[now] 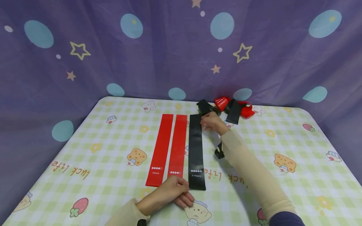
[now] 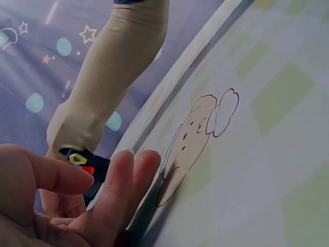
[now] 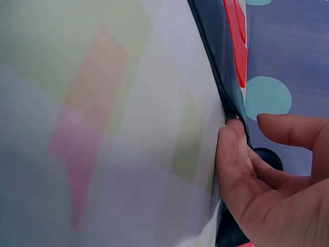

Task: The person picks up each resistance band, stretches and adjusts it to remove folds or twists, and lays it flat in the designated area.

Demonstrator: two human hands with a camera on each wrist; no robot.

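Note:
Two red bands and a black band marked X-Heavy lie flat side by side. My right hand touches the right edge of the black band near its far end; in the right wrist view the fingertips of this hand meet the edge of the dark band, the thumb held apart. My left hand rests at the near end of the middle red band, covering its lower edge, fingers relaxed. In the left wrist view the fingers of the left hand are loosely bent and hold nothing.
Behind my right hand, crumpled black bands and red bands lie near the table's far edge. A small black object is beside the right forearm. A purple curtain hangs behind the checkered tablecloth.

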